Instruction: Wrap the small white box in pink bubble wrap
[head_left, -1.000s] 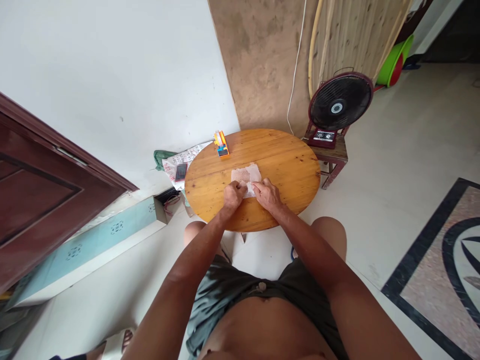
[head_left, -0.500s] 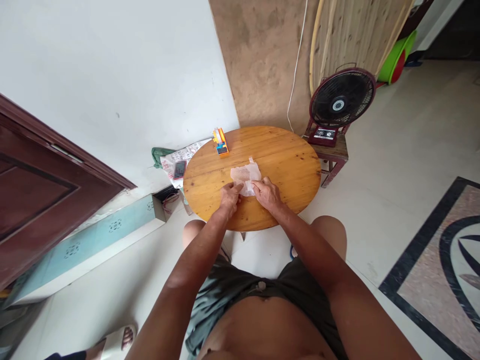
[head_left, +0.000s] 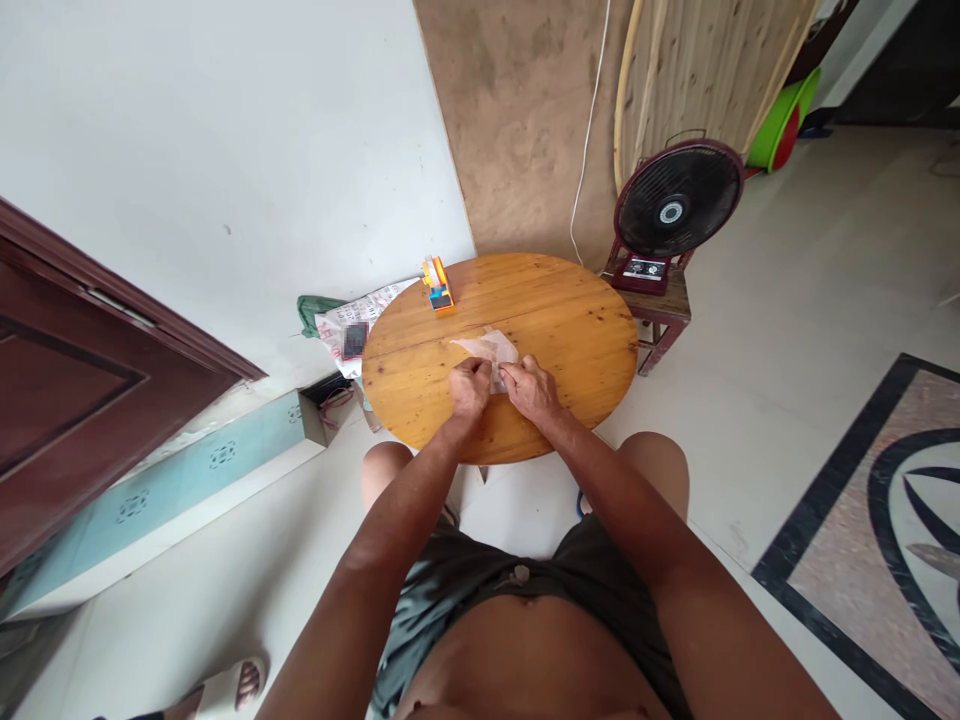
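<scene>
A thin, pale pinkish, partly see-through sheet [head_left: 501, 347] lies on the oval wooden table [head_left: 577, 310], its far part creased and coming to a point on the left. My left hand [head_left: 470, 388] is closed on the sheet's near left side, fingers curled under and partly hidden. Close beside it, my right hand [head_left: 529, 388] pinches the near right side with thumb and forefinger. A small strip of the sheet shows between the two hands. An orange and blue tape dispenser [head_left: 437, 285] stands at the table's far left edge.
A round fan [head_left: 679, 205] sits on a wooden stool [head_left: 664, 315] to the right. Left of the table, a dark phone-like object [head_left: 355, 340] rests on a printed sack [head_left: 330, 328]. Another person's sandalled foot [head_left: 236, 688] is at lower left.
My left hand has moved slightly right, nearer my right hand, and its fingers have curled in. The sheet's left side has been pulled inward and creased. My right hand has hardly moved.
</scene>
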